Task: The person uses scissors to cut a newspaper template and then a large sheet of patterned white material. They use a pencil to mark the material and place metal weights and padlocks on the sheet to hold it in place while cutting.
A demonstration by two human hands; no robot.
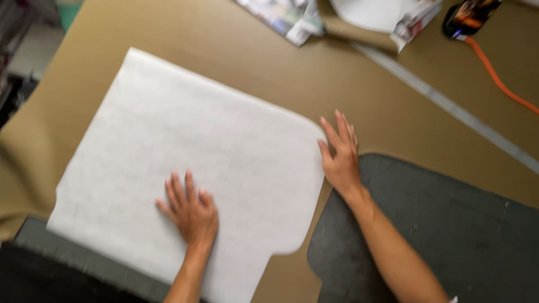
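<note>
A large white sheet (185, 151) with rounded corners lies flat on tan material covering the table (241, 50). My left hand (190, 212) rests palm down on the sheet's near part, fingers spread. My right hand (339, 154) lies flat at the sheet's right edge, fingertips touching the border, fingers apart. A dark grey panel (443, 224) of similar rounded shape lies under my right forearm, to the right of the sheet.
A long metal ruler (449, 106) runs diagonally at the right. An orange cable (497, 76) leads from a black tool (469, 15) at the top right. Printed papers (286, 17) and a white piece (370, 12) lie at the top edge.
</note>
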